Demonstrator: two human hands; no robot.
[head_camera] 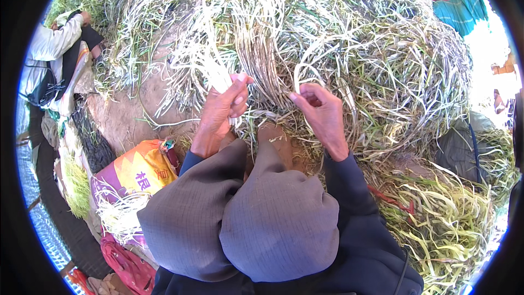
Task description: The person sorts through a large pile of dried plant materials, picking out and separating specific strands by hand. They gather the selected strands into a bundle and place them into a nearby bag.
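My left hand (226,104) is closed around a bundle of pale, blanched stalks (216,71), whose cut-looking ends poke out below the fist. Thumb and fingers of my right hand (321,112) pinch a pale stalk (297,77) that bends over in a loop. Between and beyond both hands spreads a large heap of long, thin, leafy stalks (368,57), white to green. Brownish stalk ends (262,63) lie side by side in front of my hands. What the right palm covers is hidden.
Left of my knees lies a purple and orange printed sack (145,166) with pale stalks (123,213) on it. Yellow-green leaves (446,221) are piled at right, near a red strip (391,200). Another person (57,41) sits at far left. Bare soil (123,119) shows between.
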